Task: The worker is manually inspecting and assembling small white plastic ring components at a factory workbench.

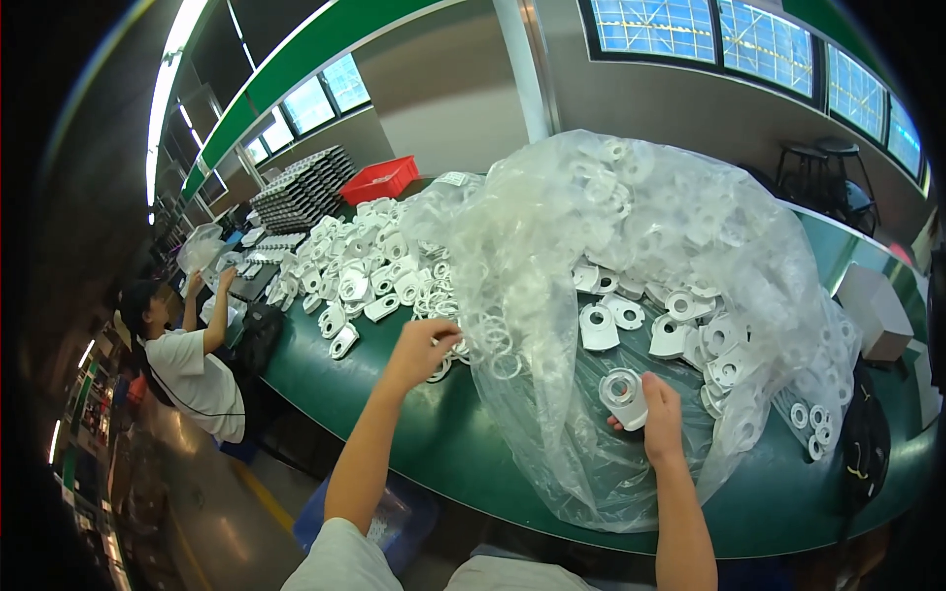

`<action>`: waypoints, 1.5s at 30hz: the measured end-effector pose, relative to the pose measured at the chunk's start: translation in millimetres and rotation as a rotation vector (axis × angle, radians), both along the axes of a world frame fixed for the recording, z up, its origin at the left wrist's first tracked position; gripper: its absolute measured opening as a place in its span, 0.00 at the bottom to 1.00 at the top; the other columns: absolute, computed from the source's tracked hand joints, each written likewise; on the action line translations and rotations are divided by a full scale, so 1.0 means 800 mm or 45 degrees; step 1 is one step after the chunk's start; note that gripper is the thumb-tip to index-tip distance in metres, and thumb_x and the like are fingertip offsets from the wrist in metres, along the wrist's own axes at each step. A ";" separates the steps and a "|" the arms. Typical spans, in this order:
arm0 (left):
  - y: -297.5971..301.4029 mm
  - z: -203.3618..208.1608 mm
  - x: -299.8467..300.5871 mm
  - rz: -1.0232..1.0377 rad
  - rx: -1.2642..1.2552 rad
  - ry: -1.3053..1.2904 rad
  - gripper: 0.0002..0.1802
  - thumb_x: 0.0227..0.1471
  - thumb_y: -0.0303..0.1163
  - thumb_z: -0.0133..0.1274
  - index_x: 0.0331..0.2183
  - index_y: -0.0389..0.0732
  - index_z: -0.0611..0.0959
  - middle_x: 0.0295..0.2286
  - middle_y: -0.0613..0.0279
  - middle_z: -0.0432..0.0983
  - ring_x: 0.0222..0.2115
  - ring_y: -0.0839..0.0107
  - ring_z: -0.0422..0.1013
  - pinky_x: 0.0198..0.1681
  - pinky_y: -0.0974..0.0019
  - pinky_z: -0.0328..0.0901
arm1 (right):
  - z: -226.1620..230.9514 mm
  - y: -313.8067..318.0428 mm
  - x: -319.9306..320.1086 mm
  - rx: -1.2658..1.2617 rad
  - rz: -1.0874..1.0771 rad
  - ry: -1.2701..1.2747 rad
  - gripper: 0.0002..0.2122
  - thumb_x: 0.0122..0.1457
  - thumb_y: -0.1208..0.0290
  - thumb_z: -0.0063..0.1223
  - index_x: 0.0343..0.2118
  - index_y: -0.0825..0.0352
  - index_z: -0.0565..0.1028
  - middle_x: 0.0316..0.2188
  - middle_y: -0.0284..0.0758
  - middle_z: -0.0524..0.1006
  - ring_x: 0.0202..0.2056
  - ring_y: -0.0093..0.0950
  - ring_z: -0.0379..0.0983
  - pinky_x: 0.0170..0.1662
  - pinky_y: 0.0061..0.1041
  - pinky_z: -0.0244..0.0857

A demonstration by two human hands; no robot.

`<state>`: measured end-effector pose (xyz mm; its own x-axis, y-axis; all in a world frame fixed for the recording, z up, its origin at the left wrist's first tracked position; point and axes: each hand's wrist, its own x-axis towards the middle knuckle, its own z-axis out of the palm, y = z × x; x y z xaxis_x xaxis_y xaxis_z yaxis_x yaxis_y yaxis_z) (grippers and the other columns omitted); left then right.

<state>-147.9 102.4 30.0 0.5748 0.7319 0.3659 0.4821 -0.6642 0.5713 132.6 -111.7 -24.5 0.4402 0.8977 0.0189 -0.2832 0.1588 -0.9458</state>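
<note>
My right hand point(658, 422) is closed round the lower part of a white plastic housing point(622, 391) with a round opening, held above the clear plastic bag. Beside the heap of white rings point(431, 294), my left hand point(422, 350) has its thumb and fingers drawn together; whatever lies between them is too small to tell. The large clear bag point(537, 227) spreads over the table, full of similar white housings point(598, 327) that spill toward me through its mouth. Loose white housings point(355, 281) lie piled to the left of the rings.
The green table point(434, 433) curves in front of me. Stacked dark trays point(301, 192) and a red bin point(380, 180) stand at the far left. Another person point(192, 355) works at the left end. A white box point(874, 310) and a dark bag point(867, 438) are at the right.
</note>
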 end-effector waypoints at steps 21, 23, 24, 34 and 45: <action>-0.057 -0.027 0.183 -0.252 -0.888 -0.626 0.15 0.49 0.19 0.44 0.41 0.33 0.75 0.27 0.63 0.70 0.22 0.70 0.75 0.24 0.71 0.72 | -0.008 0.003 0.009 0.084 0.010 0.251 0.16 0.62 0.66 0.39 0.43 0.77 0.69 0.37 0.43 0.76 0.33 0.35 0.77 0.39 0.30 0.72; -0.053 -0.040 0.183 -0.116 -0.611 -0.283 0.14 0.49 0.19 0.44 0.39 0.34 0.77 0.25 0.63 0.69 0.20 0.71 0.75 0.21 0.72 0.70 | -0.006 0.003 0.009 0.058 -0.014 0.261 0.14 0.61 0.70 0.40 0.43 0.76 0.69 0.37 0.42 0.76 0.34 0.34 0.76 0.40 0.30 0.72; -0.053 -0.042 0.184 -0.112 -0.494 -0.256 0.11 0.48 0.21 0.48 0.37 0.36 0.79 0.24 0.62 0.69 0.18 0.71 0.74 0.19 0.73 0.67 | -0.006 0.004 0.012 0.054 0.005 0.238 0.13 0.61 0.73 0.39 0.44 0.76 0.69 0.37 0.42 0.76 0.36 0.34 0.76 0.40 0.30 0.71; -0.063 -0.032 0.177 0.025 0.193 -0.197 0.08 0.45 0.24 0.57 0.32 0.34 0.81 0.26 0.58 0.75 0.19 0.71 0.73 0.23 0.70 0.67 | -0.011 0.003 0.014 0.037 -0.007 0.264 0.14 0.56 0.80 0.43 0.46 0.76 0.67 0.38 0.42 0.75 0.36 0.33 0.76 0.41 0.27 0.71; -0.122 -0.042 0.206 -0.436 -1.199 -0.726 0.09 0.50 0.24 0.54 0.34 0.29 0.76 0.24 0.54 0.76 0.23 0.71 0.75 0.26 0.72 0.72 | -0.016 0.002 0.011 0.041 -0.066 0.031 0.20 0.47 0.86 0.51 0.46 0.73 0.68 0.38 0.35 0.75 0.36 0.23 0.74 0.39 0.19 0.69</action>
<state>17.1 5.1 -3.3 0.7226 0.6907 0.0277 -0.1288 0.0951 0.9871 141.6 -109.7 -37.5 0.4871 0.8726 0.0364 -0.2963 0.2043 -0.9330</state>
